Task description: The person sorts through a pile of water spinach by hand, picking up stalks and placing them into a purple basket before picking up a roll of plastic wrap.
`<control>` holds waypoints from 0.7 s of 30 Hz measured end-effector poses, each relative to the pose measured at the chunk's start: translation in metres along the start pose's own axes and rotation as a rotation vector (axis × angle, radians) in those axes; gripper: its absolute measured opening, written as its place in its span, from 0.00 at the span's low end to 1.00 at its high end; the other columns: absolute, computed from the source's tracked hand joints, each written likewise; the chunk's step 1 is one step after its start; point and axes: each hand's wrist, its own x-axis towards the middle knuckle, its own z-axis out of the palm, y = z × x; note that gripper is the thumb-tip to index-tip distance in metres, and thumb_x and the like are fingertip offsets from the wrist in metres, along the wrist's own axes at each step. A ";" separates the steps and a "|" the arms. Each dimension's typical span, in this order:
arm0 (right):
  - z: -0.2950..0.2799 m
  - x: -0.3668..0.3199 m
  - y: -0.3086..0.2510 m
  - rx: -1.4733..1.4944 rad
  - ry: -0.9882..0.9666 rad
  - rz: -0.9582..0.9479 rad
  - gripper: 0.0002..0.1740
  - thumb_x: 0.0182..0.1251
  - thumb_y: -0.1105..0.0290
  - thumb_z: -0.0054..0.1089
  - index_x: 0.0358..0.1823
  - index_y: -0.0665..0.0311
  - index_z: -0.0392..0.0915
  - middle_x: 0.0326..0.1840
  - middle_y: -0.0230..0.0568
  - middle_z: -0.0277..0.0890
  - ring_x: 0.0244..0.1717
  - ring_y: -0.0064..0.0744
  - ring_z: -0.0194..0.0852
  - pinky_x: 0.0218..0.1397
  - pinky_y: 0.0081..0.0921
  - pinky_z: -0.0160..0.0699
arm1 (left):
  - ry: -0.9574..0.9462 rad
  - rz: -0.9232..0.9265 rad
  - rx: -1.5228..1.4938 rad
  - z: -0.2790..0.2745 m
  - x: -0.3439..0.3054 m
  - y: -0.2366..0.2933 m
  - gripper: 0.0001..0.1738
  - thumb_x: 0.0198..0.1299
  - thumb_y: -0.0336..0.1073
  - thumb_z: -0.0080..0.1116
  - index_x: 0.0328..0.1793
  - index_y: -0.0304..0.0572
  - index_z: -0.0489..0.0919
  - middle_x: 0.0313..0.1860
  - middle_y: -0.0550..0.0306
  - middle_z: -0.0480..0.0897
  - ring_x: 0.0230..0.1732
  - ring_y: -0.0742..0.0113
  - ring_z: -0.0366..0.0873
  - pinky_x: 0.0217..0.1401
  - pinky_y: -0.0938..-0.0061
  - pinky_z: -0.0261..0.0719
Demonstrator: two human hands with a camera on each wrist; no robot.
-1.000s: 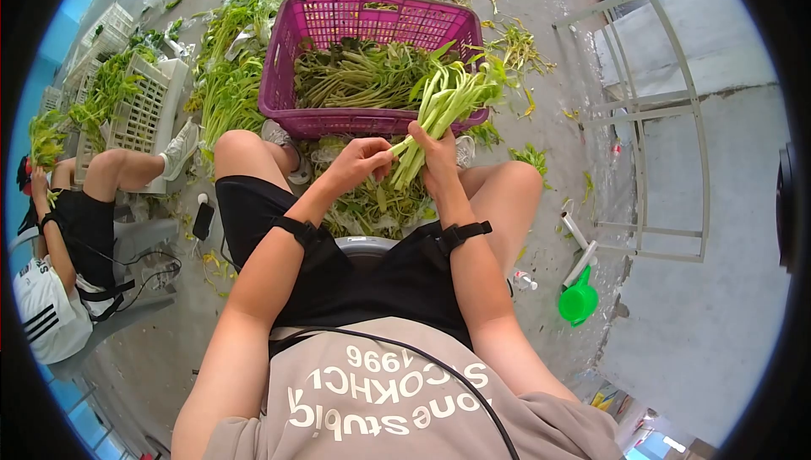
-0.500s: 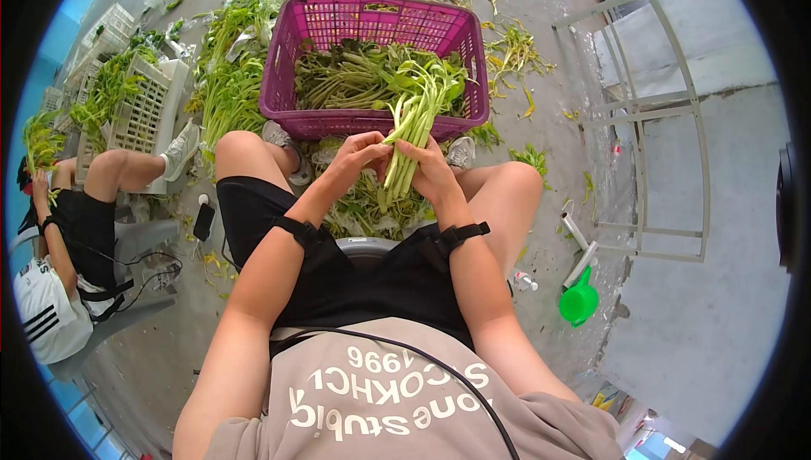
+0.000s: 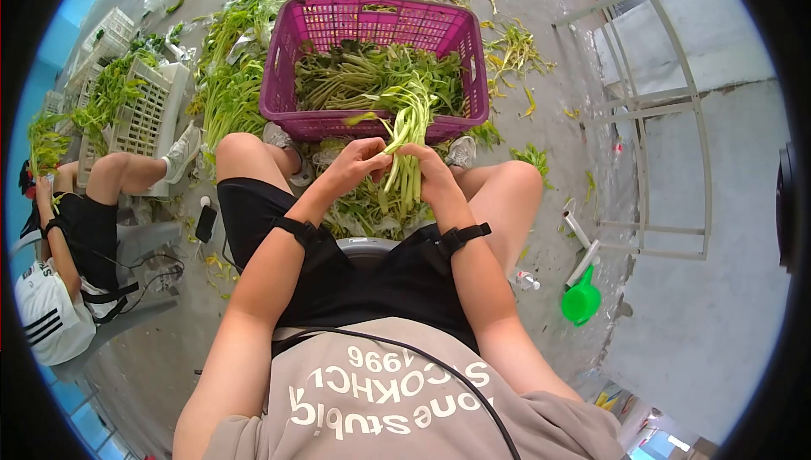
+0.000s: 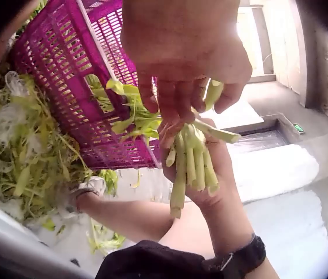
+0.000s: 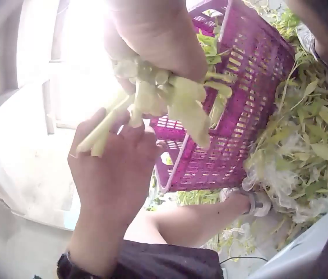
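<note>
Far left of the purple crate (image 3: 338,125), a second person (image 3: 52,312) sits beside pale slatted crates (image 3: 144,114) holding greens. Just left of the purple crate, a heap of leafy greens (image 3: 230,92) lies on the floor. The purple crate holds green stems and leaves (image 3: 338,80). At its near side, the left hand (image 3: 353,166) has its grip closed, fingers curled on stalks at the left edge of a pale green bunch (image 3: 407,135). The right hand (image 3: 433,176) clamps the bunch in its grip, cut ends pointing toward the wearer, leaves toward the purple crate. Right of the purple crate stand a metal frame (image 3: 701,139) and, nearer, a bright green plastic vessel (image 3: 580,299).
</note>
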 end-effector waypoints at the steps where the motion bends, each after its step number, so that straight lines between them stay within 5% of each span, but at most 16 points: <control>1: 0.000 0.002 0.003 -0.108 0.055 -0.095 0.18 0.57 0.76 0.66 0.50 0.66 0.77 0.40 0.41 0.81 0.36 0.33 0.83 0.38 0.33 0.84 | -0.015 -0.030 0.028 -0.003 0.000 -0.002 0.12 0.70 0.39 0.58 0.41 0.36 0.77 0.28 0.63 0.78 0.28 0.76 0.74 0.34 0.78 0.73; 12: 0.004 0.011 0.012 -0.340 0.133 -0.241 0.24 0.54 0.82 0.66 0.54 0.65 0.74 0.42 0.40 0.80 0.35 0.33 0.83 0.38 0.32 0.82 | 0.140 -0.168 0.145 -0.002 0.000 0.017 0.16 0.70 0.43 0.59 0.46 0.33 0.80 0.23 0.63 0.77 0.22 0.77 0.73 0.26 0.77 0.72; 15: 0.000 0.011 0.012 -0.339 0.213 -0.246 0.24 0.54 0.83 0.64 0.55 0.67 0.73 0.41 0.41 0.80 0.35 0.34 0.83 0.37 0.32 0.83 | 0.325 -0.028 -0.097 -0.019 -0.004 0.030 0.17 0.72 0.43 0.56 0.47 0.32 0.81 0.19 0.63 0.73 0.19 0.74 0.70 0.26 0.76 0.71; 21: -0.015 0.025 0.013 -0.659 0.402 -0.342 0.18 0.52 0.81 0.63 0.47 0.69 0.77 0.35 0.44 0.82 0.35 0.40 0.85 0.38 0.36 0.83 | 0.342 0.055 -0.428 -0.039 -0.015 0.050 0.19 0.73 0.43 0.54 0.51 0.29 0.79 0.20 0.64 0.68 0.21 0.71 0.71 0.29 0.75 0.72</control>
